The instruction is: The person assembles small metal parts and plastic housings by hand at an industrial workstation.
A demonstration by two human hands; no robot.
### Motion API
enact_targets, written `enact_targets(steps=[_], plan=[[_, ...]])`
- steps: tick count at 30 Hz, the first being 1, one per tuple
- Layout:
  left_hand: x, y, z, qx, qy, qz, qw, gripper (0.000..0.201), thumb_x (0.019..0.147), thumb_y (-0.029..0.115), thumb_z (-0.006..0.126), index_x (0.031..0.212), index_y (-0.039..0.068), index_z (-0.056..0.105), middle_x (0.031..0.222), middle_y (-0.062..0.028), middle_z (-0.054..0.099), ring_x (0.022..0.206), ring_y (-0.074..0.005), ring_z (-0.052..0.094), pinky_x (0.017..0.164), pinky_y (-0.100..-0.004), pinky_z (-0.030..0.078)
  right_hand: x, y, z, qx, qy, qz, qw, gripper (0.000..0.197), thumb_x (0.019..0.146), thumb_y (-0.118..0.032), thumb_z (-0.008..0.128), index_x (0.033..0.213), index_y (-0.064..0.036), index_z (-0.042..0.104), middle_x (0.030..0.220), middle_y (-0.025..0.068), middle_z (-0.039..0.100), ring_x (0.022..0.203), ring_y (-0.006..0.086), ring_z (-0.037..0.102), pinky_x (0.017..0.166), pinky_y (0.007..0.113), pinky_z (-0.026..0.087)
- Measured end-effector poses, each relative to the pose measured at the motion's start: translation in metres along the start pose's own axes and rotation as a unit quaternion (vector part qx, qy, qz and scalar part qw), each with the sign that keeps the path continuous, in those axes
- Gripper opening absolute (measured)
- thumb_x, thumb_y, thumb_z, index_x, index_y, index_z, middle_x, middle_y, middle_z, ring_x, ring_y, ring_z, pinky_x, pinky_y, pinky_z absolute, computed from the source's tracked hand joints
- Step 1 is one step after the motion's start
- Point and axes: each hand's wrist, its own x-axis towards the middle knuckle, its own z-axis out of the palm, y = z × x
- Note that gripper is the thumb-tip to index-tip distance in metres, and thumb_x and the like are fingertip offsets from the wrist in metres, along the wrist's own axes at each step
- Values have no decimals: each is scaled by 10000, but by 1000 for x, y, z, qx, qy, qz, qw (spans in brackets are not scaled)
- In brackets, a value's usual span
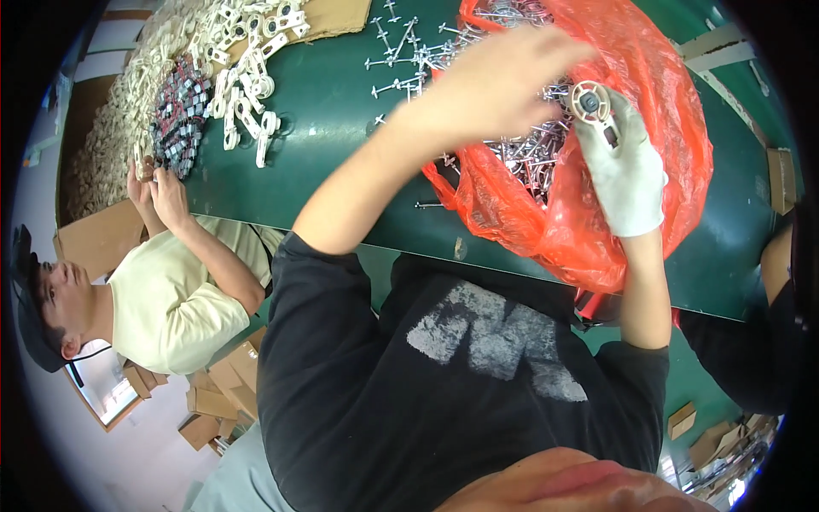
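Observation:
My left hand (503, 81), bare and a little blurred, reaches over a pile of shiny metal pins (533, 158) in an open red plastic bag (665, 94). Its fingers are stretched out, apart from the thumb, and nothing shows in them. In a white glove, my right hand (623, 171) grips a cream plastic part (590, 102) above the right side of the bag. That part has a round spoked ring with a dark centre and a short arm running down to the fingers. The glove hides its lower end.
Loose metal crosspieces (397, 51) lie on the green table (324, 128) left of the bag. Similar cream parts (247, 107) are heaped at the far left beside a dark pile of small parts (181, 102). A co-worker (171, 290) handles a piece there. Another person's arm (776, 264) shows at right.

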Motion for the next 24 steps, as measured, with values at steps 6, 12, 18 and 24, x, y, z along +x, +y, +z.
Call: enact_targets(steps=[6, 12, 18, 24], plan=[[34, -73, -11, 143, -27, -201, 969, 258, 894, 205, 661, 1101, 54, 685, 1020, -172, 701, 1050, -376, 641, 894, -441, 527, 0, -9, -5, 4, -20, 37, 999, 449, 942, -249, 718, 1334, -55, 614, 1170, 131, 723, 1082, 177, 697, 947, 324, 527], [33, -85, -7, -89, 101, -282, 950, 195, 928, 182, 691, 1011, 8, 720, 919, -134, 748, 904, -222, 719, 812, -327, 554, 1, -6, -7, -10, -25, 30, 999, 453, 912, -188, 740, 1328, -59, 616, 1141, 131, 731, 1037, 178, 712, 923, 319, 542], [8, -5, -8, -444, 62, -357, 820, 165, 986, 148, 673, 1102, 31, 668, 955, -14, 698, 799, -56, 638, 672, -216, 512, -5, -6, -6, -36, 1, 14, 999, 445, 893, -353, 727, 1280, -145, 650, 1027, 140, 751, 943, 295, 742, 822, 380, 575], [-18, 20, 40, -455, 137, -238, 847, 267, 970, 88, 637, 1225, 18, 596, 974, -37, 664, 833, -99, 640, 705, -243, 518, -7, -10, -2, -47, -23, -27, 998, 405, 872, -308, 767, 1229, -143, 670, 946, 119, 759, 865, 265, 752, 717, 355, 588]])
